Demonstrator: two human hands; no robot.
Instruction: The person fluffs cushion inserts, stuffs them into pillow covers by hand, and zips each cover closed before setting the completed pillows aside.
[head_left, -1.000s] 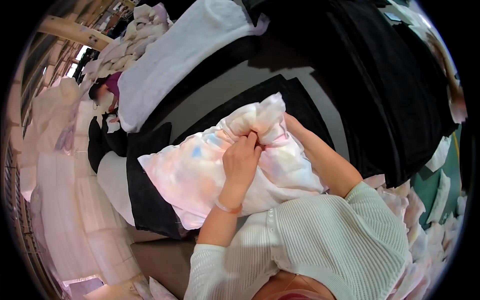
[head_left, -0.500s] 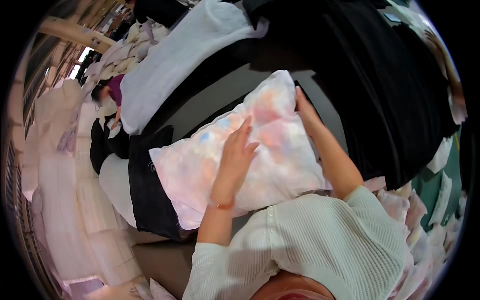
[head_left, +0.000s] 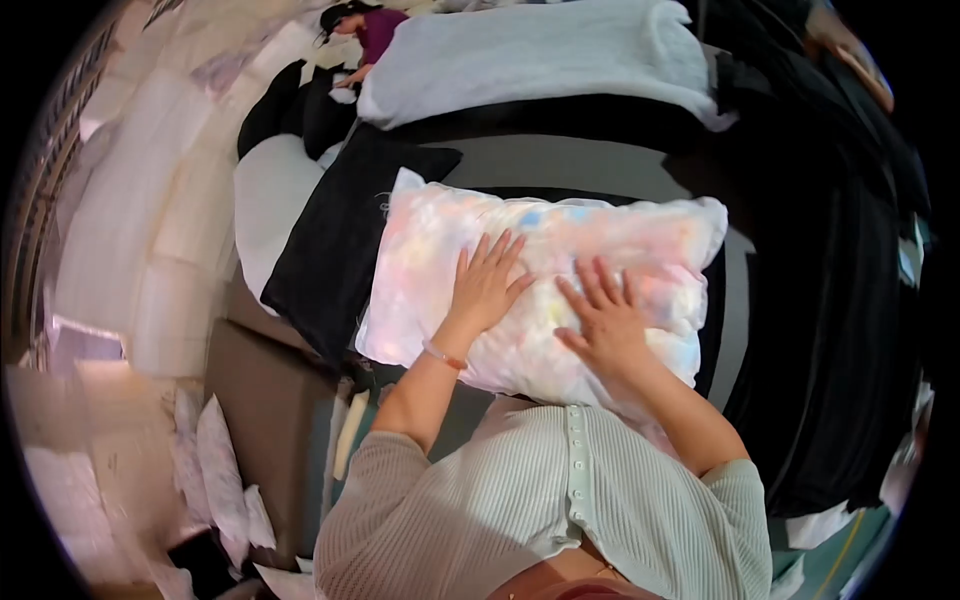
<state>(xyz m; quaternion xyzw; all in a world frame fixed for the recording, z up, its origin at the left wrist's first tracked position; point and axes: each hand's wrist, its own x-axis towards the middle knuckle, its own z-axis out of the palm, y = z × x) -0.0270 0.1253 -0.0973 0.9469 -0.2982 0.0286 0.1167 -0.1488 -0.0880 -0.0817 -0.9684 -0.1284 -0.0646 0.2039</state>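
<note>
A plump white pillow [head_left: 540, 350] with soft pink, orange and blue patches lies flat in front of me. My left hand [head_left: 487, 283] rests on its middle-left part, fingers spread. Palm down, my right hand [head_left: 607, 318] lies on the pillow right of centre, its fingers apart too. Neither hand grips anything. The pillow's left end laps over a black pillow [head_left: 340, 230] with a small pale mark on it.
Beyond the pillow is a grey table top [head_left: 560, 165]. White fluffy fabric [head_left: 530, 65] stretches across the back, and black cloth [head_left: 830, 300] is heaped at the right. A co-worker in a purple top [head_left: 378, 35] bends at the back left. Wrapped white bundles [head_left: 130, 220] stand left.
My right hand has come from the pillow's far edge onto its top. The pillow now lies more squarely before me, and the view has turned.
</note>
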